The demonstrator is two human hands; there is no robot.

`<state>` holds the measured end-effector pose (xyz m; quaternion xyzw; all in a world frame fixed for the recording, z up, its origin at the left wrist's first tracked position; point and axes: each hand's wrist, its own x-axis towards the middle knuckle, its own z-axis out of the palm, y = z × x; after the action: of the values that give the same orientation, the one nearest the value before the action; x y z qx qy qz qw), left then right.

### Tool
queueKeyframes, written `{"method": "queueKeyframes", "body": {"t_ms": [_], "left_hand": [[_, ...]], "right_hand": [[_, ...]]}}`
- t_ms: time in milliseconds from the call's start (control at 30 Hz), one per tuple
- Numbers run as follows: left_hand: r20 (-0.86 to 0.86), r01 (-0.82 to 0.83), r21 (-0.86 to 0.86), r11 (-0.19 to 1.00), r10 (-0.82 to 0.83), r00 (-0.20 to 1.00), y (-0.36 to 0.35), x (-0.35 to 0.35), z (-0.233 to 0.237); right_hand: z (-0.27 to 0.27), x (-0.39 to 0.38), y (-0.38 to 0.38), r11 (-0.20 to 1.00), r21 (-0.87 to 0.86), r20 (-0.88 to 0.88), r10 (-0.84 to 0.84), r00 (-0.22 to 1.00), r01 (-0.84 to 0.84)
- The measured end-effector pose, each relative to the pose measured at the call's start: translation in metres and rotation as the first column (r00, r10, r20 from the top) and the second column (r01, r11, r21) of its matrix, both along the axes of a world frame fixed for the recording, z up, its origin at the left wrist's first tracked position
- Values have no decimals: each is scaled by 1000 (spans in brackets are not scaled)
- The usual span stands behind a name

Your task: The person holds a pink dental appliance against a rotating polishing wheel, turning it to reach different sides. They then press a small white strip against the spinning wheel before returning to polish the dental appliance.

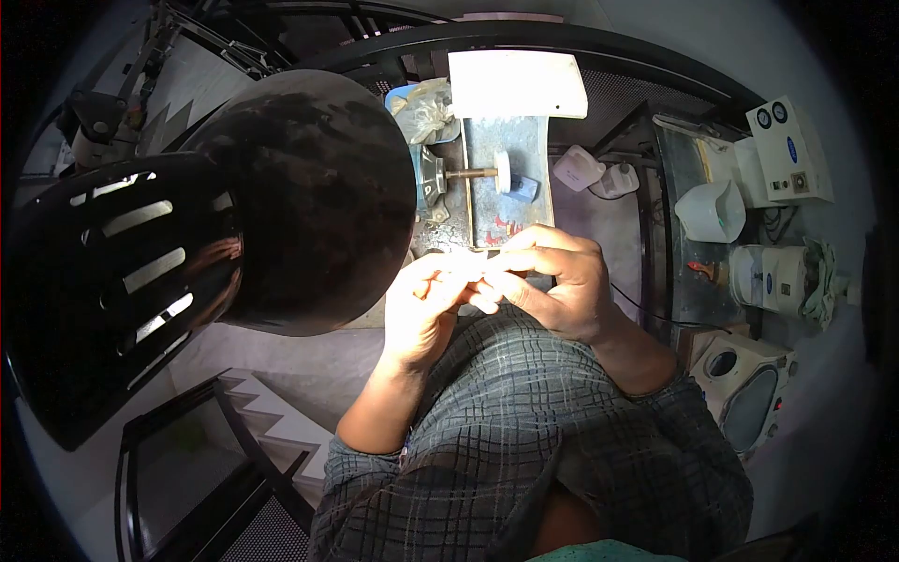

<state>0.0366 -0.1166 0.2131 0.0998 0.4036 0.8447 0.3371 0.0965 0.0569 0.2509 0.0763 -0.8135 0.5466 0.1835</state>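
Both hands meet in front of the body under bright lamp light. My left hand (423, 304) has its fingers closed around something too small and overexposed to make out. My right hand (562, 286) pinches at the same spot, its thumb and forefinger touching the left fingertips. Just beyond the hands, a white polishing wheel (504, 172) sits on the shaft of a motor (430, 178). Beside the wheel lies a blue block (524, 189) in a metal tray (482, 136). Small red pieces (506, 228) lie near the tray's front end.
A big black lamp (309, 201) fills the left side. Behind the tray is a white panel (517, 84), with a plastic bag (429, 112) to its left. To the right stand white jugs (579, 168), a white container (710, 212) and a machine with gauges (789, 152).
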Motion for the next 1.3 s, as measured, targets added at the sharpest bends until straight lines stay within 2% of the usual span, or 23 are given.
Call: {"method": "queueKeyframes", "body": {"t_ms": [300,500,1033,1233,1300], "left_hand": [[-124,9,-34,999,-13,992,-2,3,8],[-184,-24,-84,996,8,983,1,7,15],[-145,1,-82,997,-13,989,3,4,8],[-159,19,-64,998,-29,987,6,-1,1],[-148,-10,-168,986,-15,989,10,-2,-2]], "right_hand": [[0,0,2,996,-85,25,-38,999,40],[0,0,5,997,-64,3,-31,1000,31],[-3,0,6,997,-59,16,-48,999,48],[-16,-3,11,995,-79,73,-63,995,68],[-22,-4,14,996,-72,120,-50,992,58]]}}
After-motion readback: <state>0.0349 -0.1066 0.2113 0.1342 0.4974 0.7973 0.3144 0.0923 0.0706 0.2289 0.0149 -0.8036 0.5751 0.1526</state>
